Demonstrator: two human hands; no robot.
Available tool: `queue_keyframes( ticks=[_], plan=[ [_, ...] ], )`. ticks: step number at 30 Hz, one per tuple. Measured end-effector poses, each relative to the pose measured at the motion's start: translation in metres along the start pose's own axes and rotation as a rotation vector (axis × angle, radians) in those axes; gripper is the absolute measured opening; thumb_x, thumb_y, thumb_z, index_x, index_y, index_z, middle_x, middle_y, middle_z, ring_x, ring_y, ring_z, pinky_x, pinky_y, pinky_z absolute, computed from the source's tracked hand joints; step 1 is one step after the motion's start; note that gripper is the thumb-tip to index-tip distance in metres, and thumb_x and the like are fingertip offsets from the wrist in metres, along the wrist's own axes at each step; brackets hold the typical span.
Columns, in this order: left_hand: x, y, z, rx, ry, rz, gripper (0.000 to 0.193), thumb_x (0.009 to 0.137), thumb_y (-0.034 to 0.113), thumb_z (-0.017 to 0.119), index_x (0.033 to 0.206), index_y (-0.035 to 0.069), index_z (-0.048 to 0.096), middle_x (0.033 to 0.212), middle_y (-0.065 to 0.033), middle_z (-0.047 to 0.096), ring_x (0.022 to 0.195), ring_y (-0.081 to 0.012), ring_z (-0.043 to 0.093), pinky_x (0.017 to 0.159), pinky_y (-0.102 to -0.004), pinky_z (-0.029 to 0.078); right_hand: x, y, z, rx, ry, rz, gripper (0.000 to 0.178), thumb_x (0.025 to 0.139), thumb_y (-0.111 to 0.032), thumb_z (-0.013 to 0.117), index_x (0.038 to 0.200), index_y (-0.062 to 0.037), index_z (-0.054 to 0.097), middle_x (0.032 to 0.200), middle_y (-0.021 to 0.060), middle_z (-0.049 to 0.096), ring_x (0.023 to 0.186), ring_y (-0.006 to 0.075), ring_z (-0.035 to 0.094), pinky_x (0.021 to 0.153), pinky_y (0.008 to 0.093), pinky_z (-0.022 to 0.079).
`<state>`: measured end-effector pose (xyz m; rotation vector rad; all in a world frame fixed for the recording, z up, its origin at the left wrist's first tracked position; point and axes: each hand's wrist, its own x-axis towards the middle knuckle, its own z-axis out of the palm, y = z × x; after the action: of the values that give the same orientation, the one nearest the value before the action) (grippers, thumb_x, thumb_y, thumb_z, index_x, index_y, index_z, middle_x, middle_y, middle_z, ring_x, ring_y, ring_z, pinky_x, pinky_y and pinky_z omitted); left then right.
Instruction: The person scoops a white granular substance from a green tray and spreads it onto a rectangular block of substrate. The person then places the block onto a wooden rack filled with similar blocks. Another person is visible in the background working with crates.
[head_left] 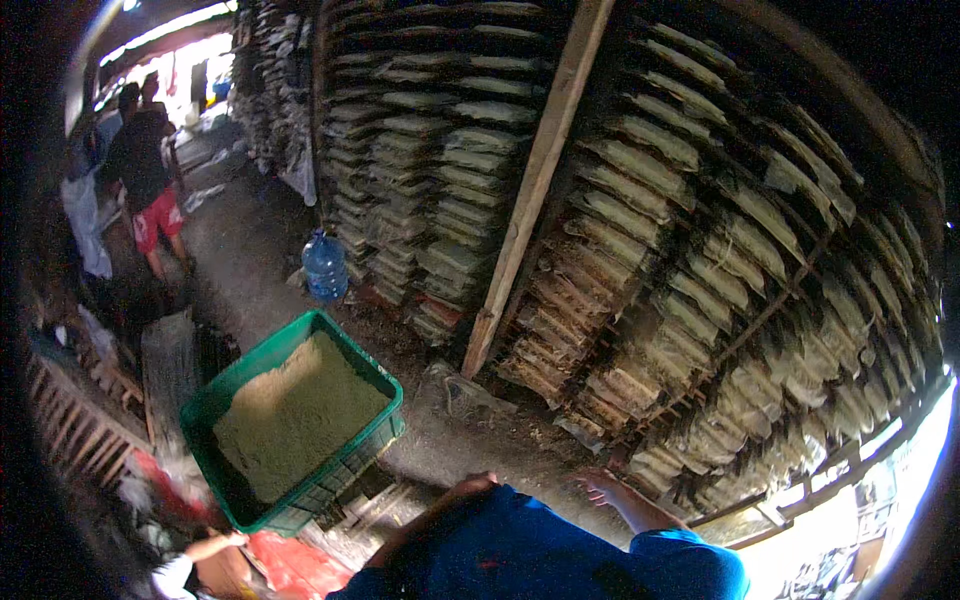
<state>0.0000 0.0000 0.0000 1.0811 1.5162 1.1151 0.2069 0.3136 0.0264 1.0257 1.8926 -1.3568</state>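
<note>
My left hand point(474, 486) is in front of my blue shirt, at the end of a bent forearm. Its fingers look curled inward, and what they hold, if anything, cannot be made out. To the right, my right hand point(603, 488) is held out in the air with its fingers apart and nothing in them. A green plastic crate point(226, 386) stands to the left of both hands, apart from them. Pale, crumbly, sawdust-like material point(300, 420) fills much of it. Another person's hand point(213, 545) is at the crate's near corner.
Stacked pale bags point(480, 165) line tall racks ahead and to the right. A slanting wooden post point(540, 190) stands between them. A blue water jug point(325, 265) is on the dirt floor beyond the crate. People point(143, 155) stand at the far left, near wooden slats point(85, 420).
</note>
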Motion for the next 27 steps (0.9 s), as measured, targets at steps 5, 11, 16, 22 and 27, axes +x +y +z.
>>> queue_keyframes(
  ticks=[5,11,16,22,27],
  plan=[
    [0.004,-0.003,0.005,-0.119,-0.070,0.027,0.038,0.093,0.017,0.059,0.128,0.008,0.049,0.125,-0.0155,0.057,0.108,-0.0261,0.058,0.091,-0.0394,0.049,0.015,0.039,-0.055,0.527,-0.202,-0.039,0.042,0.094,-0.045,0.056,0.120,-0.0124,0.058,0.062,-0.0017,0.042,0.049,0.0120,0.046,0.044,0.0304,0.043],
    [0.027,0.013,-0.021,-0.559,-0.036,-0.004,0.036,0.096,0.019,0.056,0.129,0.010,0.047,0.128,-0.0169,0.057,0.108,-0.0278,0.061,0.091,-0.0413,0.051,0.005,-0.057,-0.181,0.622,0.466,-0.551,0.051,0.096,-0.044,0.054,0.135,-0.0115,0.050,0.091,0.0075,0.059,0.068,0.0229,0.059,0.057,0.0423,0.050],
    [0.067,0.045,-0.091,-0.924,0.147,-0.187,0.031,0.098,0.029,0.052,0.120,0.008,0.048,0.120,-0.0197,0.062,0.103,-0.0378,0.065,0.087,-0.0535,0.055,-0.116,-0.225,-0.276,0.828,0.545,-0.945,0.041,0.093,-0.037,0.061,0.122,-0.0082,0.053,0.116,0.0084,0.056,0.102,0.0293,0.062,0.084,0.0468,0.052],
    [0.093,0.200,-0.208,-0.868,0.303,0.280,0.025,0.098,0.026,0.054,0.112,0.006,0.049,0.116,-0.0229,0.064,0.107,-0.0402,0.064,0.087,-0.0540,0.056,-0.230,-0.354,-0.334,0.705,0.823,-1.189,0.040,0.091,-0.030,0.064,0.124,-0.0105,0.052,0.114,0.0082,0.055,0.105,0.0265,0.061,0.090,0.0429,0.051],
    [0.160,0.340,-0.298,-0.653,0.495,0.409,0.033,0.091,0.024,0.066,0.113,0.006,0.049,0.111,-0.0240,0.065,0.101,-0.0368,0.067,0.084,-0.0493,0.057,-0.192,-0.378,-0.428,0.554,0.590,-1.302,0.053,0.090,-0.041,0.066,0.128,-0.0078,0.048,0.121,0.0138,0.056,0.105,0.0296,0.063,0.089,0.0446,0.052]
  ],
)
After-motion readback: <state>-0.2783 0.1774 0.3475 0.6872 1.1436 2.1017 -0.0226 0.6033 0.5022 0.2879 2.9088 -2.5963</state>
